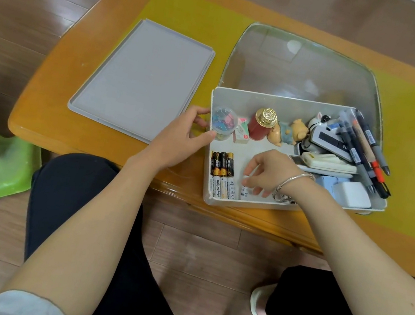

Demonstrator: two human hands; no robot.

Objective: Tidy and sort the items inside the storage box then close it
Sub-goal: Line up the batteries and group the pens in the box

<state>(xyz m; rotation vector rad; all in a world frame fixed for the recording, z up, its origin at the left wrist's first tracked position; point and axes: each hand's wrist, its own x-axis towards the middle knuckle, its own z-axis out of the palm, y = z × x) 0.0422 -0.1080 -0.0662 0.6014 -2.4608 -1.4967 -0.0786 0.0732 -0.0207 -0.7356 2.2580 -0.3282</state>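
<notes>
Head view, frame centre: your right hand (pixel 267 171) pinches a battery (pixel 244 191) (light, slick; hold mid-barrel); left hand (pixel 185 137) grips the storage box (pixel 221 201) wall.

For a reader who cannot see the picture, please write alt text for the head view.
A seated person sorts a white storage box on an orange table: the right hand pinches a small battery beside a row of batteries, while the left hand holds the box's left wall. Pens and figurines fill the rest; the grey lid lies left of the box.
</notes>
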